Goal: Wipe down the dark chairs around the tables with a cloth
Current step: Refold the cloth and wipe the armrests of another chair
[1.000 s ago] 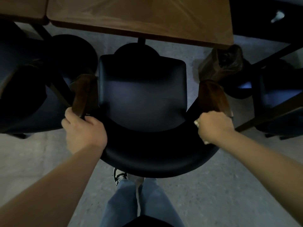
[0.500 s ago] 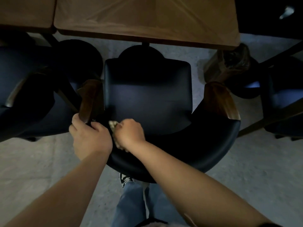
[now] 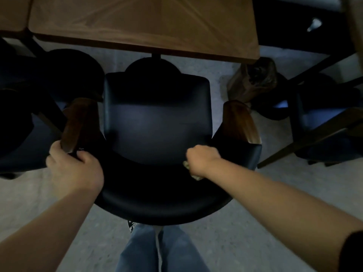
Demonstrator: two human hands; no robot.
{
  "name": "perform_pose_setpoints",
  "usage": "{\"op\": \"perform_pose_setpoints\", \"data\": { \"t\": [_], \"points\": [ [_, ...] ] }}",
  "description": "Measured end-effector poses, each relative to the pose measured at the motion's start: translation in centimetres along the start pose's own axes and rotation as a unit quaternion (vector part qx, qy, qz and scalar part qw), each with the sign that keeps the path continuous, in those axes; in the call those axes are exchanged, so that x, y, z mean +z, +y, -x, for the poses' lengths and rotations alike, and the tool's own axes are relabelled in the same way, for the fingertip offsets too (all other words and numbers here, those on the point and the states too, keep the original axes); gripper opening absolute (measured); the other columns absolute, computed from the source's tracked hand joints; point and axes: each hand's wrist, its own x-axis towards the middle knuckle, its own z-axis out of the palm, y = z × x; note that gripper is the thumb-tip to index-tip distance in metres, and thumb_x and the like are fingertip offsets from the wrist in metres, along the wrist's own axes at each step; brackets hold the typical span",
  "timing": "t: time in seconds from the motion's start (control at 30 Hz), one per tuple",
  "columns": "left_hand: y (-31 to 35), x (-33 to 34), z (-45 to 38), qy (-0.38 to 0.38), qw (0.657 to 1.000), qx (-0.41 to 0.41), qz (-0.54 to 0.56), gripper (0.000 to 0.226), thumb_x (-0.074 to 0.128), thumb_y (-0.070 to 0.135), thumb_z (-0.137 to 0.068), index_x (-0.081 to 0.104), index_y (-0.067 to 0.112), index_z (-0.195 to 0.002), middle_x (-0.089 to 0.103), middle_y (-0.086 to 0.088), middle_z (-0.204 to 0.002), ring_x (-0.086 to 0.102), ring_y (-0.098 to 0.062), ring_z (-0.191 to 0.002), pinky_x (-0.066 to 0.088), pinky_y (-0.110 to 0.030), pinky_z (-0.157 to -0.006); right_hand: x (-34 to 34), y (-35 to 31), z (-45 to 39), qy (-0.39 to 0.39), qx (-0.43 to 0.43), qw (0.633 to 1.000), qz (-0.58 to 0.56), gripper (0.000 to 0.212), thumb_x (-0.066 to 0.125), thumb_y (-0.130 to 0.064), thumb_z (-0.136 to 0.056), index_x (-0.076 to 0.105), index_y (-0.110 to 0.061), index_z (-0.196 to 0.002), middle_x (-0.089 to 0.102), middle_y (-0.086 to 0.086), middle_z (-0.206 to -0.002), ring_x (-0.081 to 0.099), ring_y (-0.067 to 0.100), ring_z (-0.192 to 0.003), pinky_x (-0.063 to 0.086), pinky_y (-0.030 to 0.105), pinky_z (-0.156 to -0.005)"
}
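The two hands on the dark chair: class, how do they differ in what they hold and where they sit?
The left hand holds the chair at the base of its left wooden armrest; the right hand sits on the curved backrest, right of centre. The left hand's grip is on bare chair; the right hand's is on a pale cloth. Both have curled fingers and bare forearms.
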Motion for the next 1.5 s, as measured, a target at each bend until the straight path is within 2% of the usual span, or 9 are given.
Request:
{"op": "perform_pose_setpoints", "data": {
  "t": [0.17, 0.33, 0.57, 0.93, 1.07, 1.2, 1.3, 1.4, 1.5],
  "points": [
    [0.0, 0.0, 0.0, 0.005, 1.000, 0.000, 0.020, 0.045, 0.044, 0.022, -0.092, 0.038, 0.013, -0.135, 0.043, -0.020, -0.135, 0.046, -0.043, -0.117, 0.037, -0.052, -0.098, -2.8, 7.1, -2.7, 0.026, 0.049, 0.987, 0.149, 0.019, 0.056, -0.012, -0.086, 0.067, -0.014, -0.102, 0.066, 0.009, -0.109, 0.062, 0.030, -0.100, 0.044, 0.032, -0.073],
    [0.1, -0.5, 0.1, -0.012, 1.000, -0.003, 0.021, 0.046, 0.044, 0.023, -0.094, 0.037, 0.014, -0.138, 0.043, -0.017, -0.136, 0.046, -0.042, -0.118, 0.038, -0.051, -0.098, -2.5, 8.9, -6.1, 0.011, 0.059, 0.951, 0.303, 0.016, 0.062, -0.012, -0.087, 0.068, -0.018, -0.100, 0.067, 0.003, -0.108, 0.064, 0.025, -0.097, 0.050, 0.031, -0.076],
    [0.6, -0.9, 0.2, -0.026, 0.999, -0.004, 0.033, 0.044, 0.044, 0.021, -0.095, 0.038, 0.014, -0.138, 0.043, -0.015, -0.136, 0.047, -0.038, -0.117, 0.039, -0.048, -0.097, -1.9, 8.3, -8.2, -0.050, 0.074, 0.986, 0.138, 0.029, 0.064, -0.030, -0.085, 0.061, -0.017, -0.111, 0.061, 0.008, -0.115, 0.058, 0.029, -0.102, 0.049, 0.037, -0.080],
    [1.0, -1.1, 0.5, -0.024, 0.999, -0.007, 0.026, 0.044, 0.045, 0.021, -0.096, 0.038, 0.015, -0.139, 0.046, -0.012, -0.133, 0.048, -0.034, -0.114, 0.038, -0.041, -0.090, 0.7, 3.3, -9.7, -0.145, 0.104, 0.983, -0.037, 0.016, 0.059, -0.025, -0.078, 0.055, -0.011, -0.073, 0.062, 0.008, -0.090, 0.058, 0.021, -0.065, 0.045, 0.027, -0.055],
    [1.0, -1.3, 0.5, -0.027, 0.999, -0.011, 0.021, 0.046, 0.044, 0.023, -0.096, 0.036, 0.016, -0.141, 0.045, -0.010, -0.136, 0.050, -0.034, -0.114, 0.038, -0.038, -0.086, 3.1, -0.8, -10.2, -0.134, 0.115, 0.981, -0.086, 0.021, 0.056, -0.028, -0.079, 0.063, -0.010, -0.088, 0.066, 0.005, -0.097, 0.065, 0.023, -0.080, 0.048, 0.024, -0.064],
    [1.0, -1.3, 0.6, -0.037, 0.999, -0.015, 0.011, 0.046, 0.042, 0.025, -0.098, 0.033, 0.019, -0.142, 0.043, -0.007, -0.137, 0.051, -0.031, -0.113, 0.032, -0.032, -0.080, 3.3, -4.3, -10.9, -0.147, 0.133, 0.968, -0.155, 0.016, 0.051, -0.017, -0.083, 0.059, -0.010, -0.072, 0.063, 0.003, -0.067, 0.058, 0.014, -0.045, 0.042, 0.017, -0.041],
    [1.0, -1.3, 0.6, -0.037, 0.999, -0.017, 0.015, 0.045, 0.042, 0.026, -0.098, 0.034, 0.020, -0.142, 0.044, -0.005, -0.135, 0.051, -0.023, -0.100, 0.034, -0.033, -0.077, 3.5, -7.8, -11.5, -0.138, 0.112, 0.956, -0.234, 0.015, 0.052, -0.014, -0.082, 0.065, -0.006, -0.081, 0.065, 0.006, -0.073, 0.061, 0.016, -0.056, 0.045, 0.020, -0.049],
    [0.8, -1.1, 0.5, -0.034, 0.999, -0.014, 0.029, 0.043, 0.042, 0.025, -0.098, 0.035, 0.021, -0.140, 0.044, -0.003, -0.132, 0.040, -0.013, -0.090, 0.034, -0.033, -0.076, 2.4, -11.4, -12.3, -0.146, 0.061, 0.919, -0.360, 0.035, 0.054, -0.012, -0.087, 0.060, -0.002, -0.120, 0.060, 0.013, -0.102, 0.054, 0.020, -0.088, 0.044, 0.028, -0.072],
    [0.5, -0.7, 0.4, -0.024, 0.999, -0.013, 0.032, 0.043, 0.043, 0.024, -0.098, 0.035, 0.021, -0.140, 0.044, -0.003, -0.133, 0.036, -0.010, -0.091, 0.033, -0.031, -0.079, 0.7, -15.1, -13.2, -0.140, 0.042, 0.892, -0.427, 0.025, 0.046, -0.015, -0.092, 0.063, 0.001, -0.101, 0.061, 0.018, -0.094, 0.061, 0.026, -0.075, 0.044, 0.024, -0.056]
  ]
}}
